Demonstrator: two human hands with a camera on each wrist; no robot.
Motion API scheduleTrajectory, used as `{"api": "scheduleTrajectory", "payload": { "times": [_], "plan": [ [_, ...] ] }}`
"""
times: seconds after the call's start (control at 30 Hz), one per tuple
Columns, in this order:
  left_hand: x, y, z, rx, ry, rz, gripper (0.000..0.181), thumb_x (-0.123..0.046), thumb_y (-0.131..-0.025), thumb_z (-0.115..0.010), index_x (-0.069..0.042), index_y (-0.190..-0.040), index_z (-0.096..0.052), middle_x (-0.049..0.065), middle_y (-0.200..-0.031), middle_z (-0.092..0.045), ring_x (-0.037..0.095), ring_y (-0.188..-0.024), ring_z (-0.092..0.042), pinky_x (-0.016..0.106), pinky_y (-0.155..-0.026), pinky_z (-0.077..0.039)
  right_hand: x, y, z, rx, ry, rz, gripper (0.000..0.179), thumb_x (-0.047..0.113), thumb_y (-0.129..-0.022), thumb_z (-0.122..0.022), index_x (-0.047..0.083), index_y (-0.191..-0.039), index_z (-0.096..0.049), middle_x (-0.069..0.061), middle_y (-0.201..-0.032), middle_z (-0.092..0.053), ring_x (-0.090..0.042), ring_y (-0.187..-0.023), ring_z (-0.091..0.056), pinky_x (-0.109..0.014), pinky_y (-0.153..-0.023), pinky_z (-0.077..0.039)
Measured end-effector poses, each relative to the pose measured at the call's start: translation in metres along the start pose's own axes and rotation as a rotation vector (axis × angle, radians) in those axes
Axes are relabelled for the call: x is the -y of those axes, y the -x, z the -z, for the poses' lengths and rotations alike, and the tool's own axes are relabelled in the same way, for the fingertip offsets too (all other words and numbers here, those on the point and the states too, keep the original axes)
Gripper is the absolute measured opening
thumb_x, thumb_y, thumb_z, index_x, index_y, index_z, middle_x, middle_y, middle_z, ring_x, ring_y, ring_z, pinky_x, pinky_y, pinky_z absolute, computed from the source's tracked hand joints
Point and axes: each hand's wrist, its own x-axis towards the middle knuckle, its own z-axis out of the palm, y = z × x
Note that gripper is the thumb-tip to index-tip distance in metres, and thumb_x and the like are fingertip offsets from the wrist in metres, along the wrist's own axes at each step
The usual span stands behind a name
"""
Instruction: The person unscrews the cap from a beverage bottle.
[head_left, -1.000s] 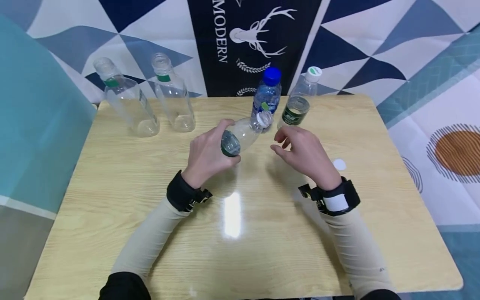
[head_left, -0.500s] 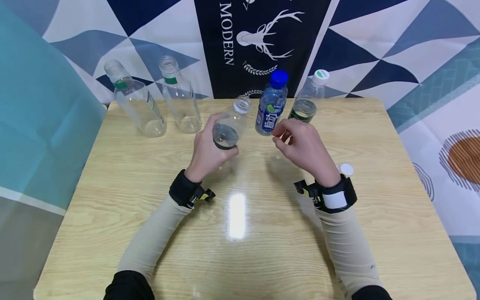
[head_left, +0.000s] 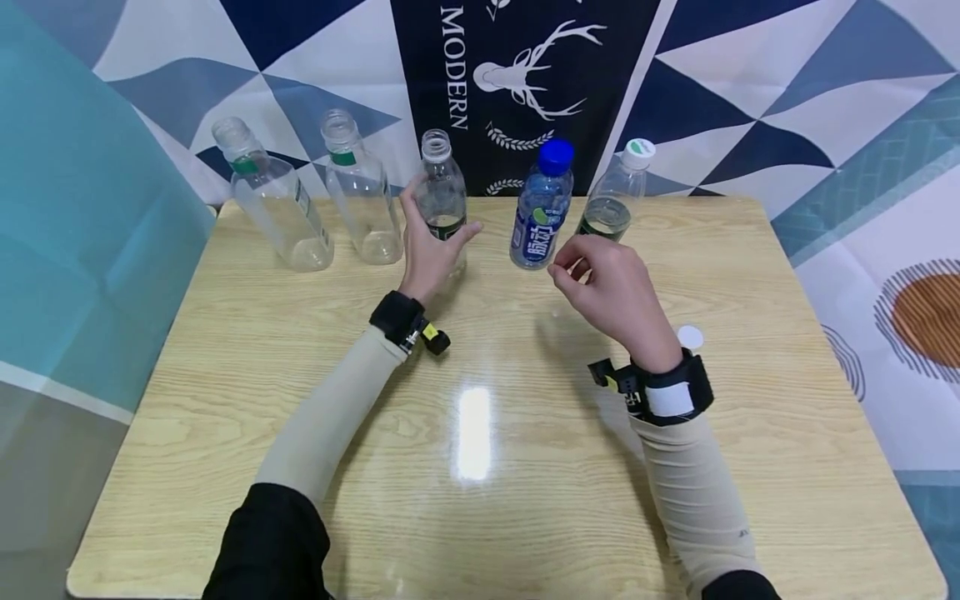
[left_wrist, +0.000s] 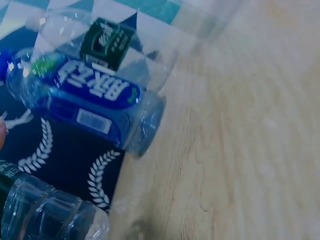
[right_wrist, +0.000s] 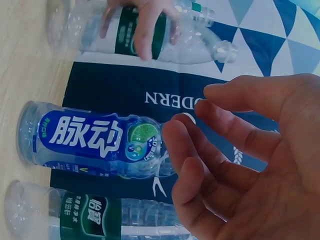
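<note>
An uncapped clear bottle with a dark green label [head_left: 444, 200] stands upright at the table's back edge. My left hand [head_left: 429, 250] is around its lower part, fingers on the left side and thumb stretched out straight on the right. In the left wrist view, a gap shows between a fingertip at the frame edge and this bottle [left_wrist: 55, 210]. My right hand [head_left: 611, 287] hovers in front of a capped, part-filled bottle [head_left: 611, 200], fingers loosely curled, nothing between them. Just left of that hand stands a blue-capped bottle with a blue label [head_left: 542, 208].
Two uncapped clear bottles stand at the back left, one farther left [head_left: 281, 208] and one nearer the middle [head_left: 363, 200]. A white round cap [head_left: 690, 337] lies on the wooden table [head_left: 562, 500] beside my right wrist. A patterned cloth backdrop [head_left: 322, 50] rises behind the bottles.
My left hand has carried the uncapped bottle leftward and back from near the blue-capped bottle, turning it from tilted to upright. My right hand has barely moved.
</note>
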Motion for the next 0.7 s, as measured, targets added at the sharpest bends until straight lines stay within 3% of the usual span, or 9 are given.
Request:
{"api": "scheduleTrajectory", "payload": {
  "times": [0.17, 0.3, 0.57, 0.7],
  "plan": [
    [-0.004, -0.01, -0.004, -0.051, 0.024, 0.033, 0.095, -0.02, -0.07, -0.083, -0.016, -0.143, -0.021, 0.004, -0.141, -0.036, 0.009, -0.124, -0.037, 0.022, -0.1, -0.027, 0.0, 0.0, -0.002, 0.016, -0.001, -0.008, 0.01, 0.02, -0.087, -0.064, 0.011, -0.085, -0.066, 0.003, -0.082, -0.062, -0.012, -0.071, -0.056, -0.029, -0.06, -0.044],
    [-0.011, -0.01, -0.005, -0.052, 0.024, 0.062, 0.094, -0.015, -0.07, -0.082, -0.012, -0.142, -0.021, 0.01, -0.142, -0.036, 0.013, -0.126, -0.036, 0.023, -0.101, -0.027, -0.001, 0.002, -0.003, 0.032, -0.001, -0.014, 0.01, 0.021, -0.087, -0.064, 0.011, -0.085, -0.066, 0.003, -0.083, -0.062, -0.012, -0.071, -0.056, -0.029, -0.06, -0.044],
    [0.027, -0.019, -0.011, -0.049, -0.026, 0.093, 0.101, -0.029, -0.065, -0.085, -0.02, -0.144, -0.021, 0.002, -0.139, -0.041, 0.008, -0.123, -0.038, 0.021, -0.099, -0.028, -0.001, 0.0, -0.003, 0.036, -0.005, 0.003, 0.01, 0.021, -0.088, -0.064, 0.011, -0.085, -0.066, 0.003, -0.083, -0.061, -0.012, -0.07, -0.056, -0.028, -0.059, -0.045],
    [0.033, -0.018, -0.009, -0.032, -0.035, 0.117, 0.109, -0.034, -0.061, -0.086, -0.022, -0.146, -0.018, 0.003, -0.138, -0.041, 0.009, -0.122, -0.039, 0.021, -0.098, -0.029, 0.0, 0.0, -0.001, 0.043, -0.005, -0.003, 0.011, 0.021, -0.088, -0.063, 0.011, -0.086, -0.067, 0.003, -0.083, -0.062, -0.011, -0.07, -0.056, -0.028, -0.06, -0.045]
  ]
}}
